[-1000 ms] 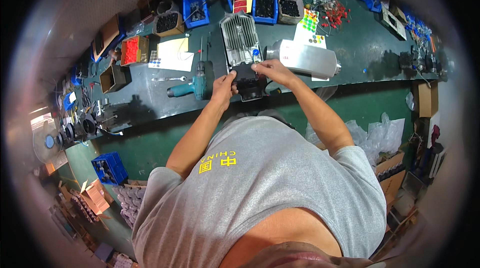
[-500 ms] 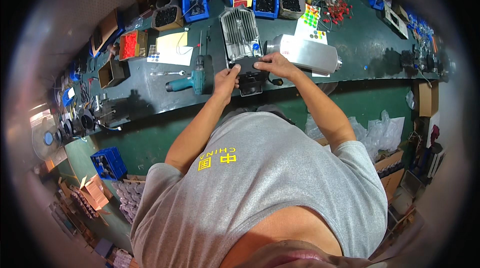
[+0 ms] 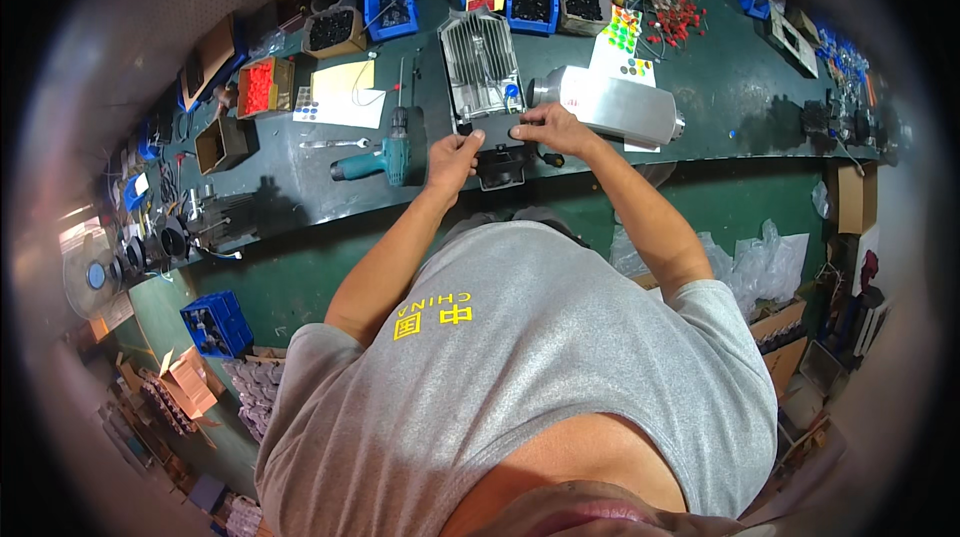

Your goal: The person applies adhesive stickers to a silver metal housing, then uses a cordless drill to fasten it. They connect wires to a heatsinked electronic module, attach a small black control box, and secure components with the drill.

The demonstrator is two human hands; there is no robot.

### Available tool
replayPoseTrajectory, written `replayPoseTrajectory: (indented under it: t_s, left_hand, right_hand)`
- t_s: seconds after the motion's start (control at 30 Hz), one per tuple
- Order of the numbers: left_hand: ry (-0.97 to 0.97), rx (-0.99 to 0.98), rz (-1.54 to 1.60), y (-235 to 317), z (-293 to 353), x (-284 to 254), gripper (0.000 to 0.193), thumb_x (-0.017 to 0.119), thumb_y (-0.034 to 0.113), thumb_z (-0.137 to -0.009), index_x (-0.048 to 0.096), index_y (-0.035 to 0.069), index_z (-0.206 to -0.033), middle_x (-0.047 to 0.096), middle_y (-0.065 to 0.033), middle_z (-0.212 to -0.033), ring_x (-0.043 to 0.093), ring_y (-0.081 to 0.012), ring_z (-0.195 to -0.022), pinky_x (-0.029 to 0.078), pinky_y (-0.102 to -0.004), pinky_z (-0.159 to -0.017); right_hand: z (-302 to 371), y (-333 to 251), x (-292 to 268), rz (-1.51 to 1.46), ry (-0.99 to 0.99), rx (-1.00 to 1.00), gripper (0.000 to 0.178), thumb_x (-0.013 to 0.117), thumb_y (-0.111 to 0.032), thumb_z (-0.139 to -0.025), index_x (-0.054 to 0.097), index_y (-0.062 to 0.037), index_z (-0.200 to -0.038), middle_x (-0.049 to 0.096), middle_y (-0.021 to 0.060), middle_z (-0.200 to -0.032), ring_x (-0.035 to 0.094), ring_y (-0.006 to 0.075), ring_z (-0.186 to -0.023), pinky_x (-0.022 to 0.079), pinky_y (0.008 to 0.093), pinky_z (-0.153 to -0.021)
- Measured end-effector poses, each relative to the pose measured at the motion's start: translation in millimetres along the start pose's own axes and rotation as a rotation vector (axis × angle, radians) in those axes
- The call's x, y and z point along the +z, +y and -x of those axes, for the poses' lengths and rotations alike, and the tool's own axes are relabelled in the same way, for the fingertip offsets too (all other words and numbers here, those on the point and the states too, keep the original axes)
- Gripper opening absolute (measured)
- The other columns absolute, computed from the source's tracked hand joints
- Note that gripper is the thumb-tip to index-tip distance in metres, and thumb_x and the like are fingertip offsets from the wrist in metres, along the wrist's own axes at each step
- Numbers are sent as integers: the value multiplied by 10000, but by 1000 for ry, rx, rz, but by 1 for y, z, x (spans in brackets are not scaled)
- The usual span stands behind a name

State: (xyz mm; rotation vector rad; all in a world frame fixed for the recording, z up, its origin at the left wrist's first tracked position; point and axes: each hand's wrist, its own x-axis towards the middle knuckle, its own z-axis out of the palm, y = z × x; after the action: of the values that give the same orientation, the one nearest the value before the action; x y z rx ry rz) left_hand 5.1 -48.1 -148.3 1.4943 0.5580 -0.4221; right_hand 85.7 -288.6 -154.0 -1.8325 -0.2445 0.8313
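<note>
A silver metal housing with long cooling fins lies on the bench in front of me, a round blue piece near its lower right. At its near end sits a flat black part with a round black collar below it, close to the bench edge. My left hand grips the left side of the black part, thumb on top and fingers curled under. From the other side my right hand pinches its right edge. What the fingertips do underneath is hidden.
Left of my hands lie a teal power drill and a wrench. A smooth silver cylinder housing lies to the right. Blue bins and boxes of small black parts line the back, with a red-capped pile.
Both hands keep their hold on the black part. My left hand and forearm have shifted very slightly; the housing stays in place.
</note>
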Motion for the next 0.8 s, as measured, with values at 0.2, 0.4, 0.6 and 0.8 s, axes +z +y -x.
replayPoseTrajectory:
  t_s: [0.2, 0.4, 0.6, 0.8]
  left_hand:
    - [-57, 82, -98, -11, -6, -6, 389, 735, 414, -945, 671, 34, -891, 599, 5, -751, 549, -75, -650, 463, -241, -565]
    - [-77, 86, -161, -9, -12, -11, 436, 751, 408, -922, 685, -24, -931, 616, -29, -742, 580, -105, -665, 486, -273, -579]
    - [31, 140, -498, 17, -27, -10, 566, 805, 477, -828, 708, -65, -958, 725, -154, -828, 709, -222, -767, 557, -349, -691]
    - [92, 127, -644, 12, -32, -6, 605, 793, 566, -797, 726, -25, -900, 729, -195, -842, 725, -296, -798, 554, -407, -719]
  right_hand:
    - [-1, 11, 4, 193, 84, -57, 504, 808, -492, -842, 776, -58, -1098, 736, 89, -827, 656, 148, -769, 505, 319, -740]
    - [-8, 15, 7, 283, 68, 30, 509, 767, -587, -827, 798, -143, -1073, 753, 62, -834, 696, 203, -831, 449, 434, -840]
    - [1, -9, 8, 340, 120, 19, 433, 813, -429, -858, 769, -18, -986, 627, 33, -630, 532, 92, -586, 427, 325, -556]
    - [-5, 11, 10, 292, 138, 50, 501, 790, -552, -814, 790, -107, -1044, 736, 70, -844, 668, 217, -826, 412, 441, -813]
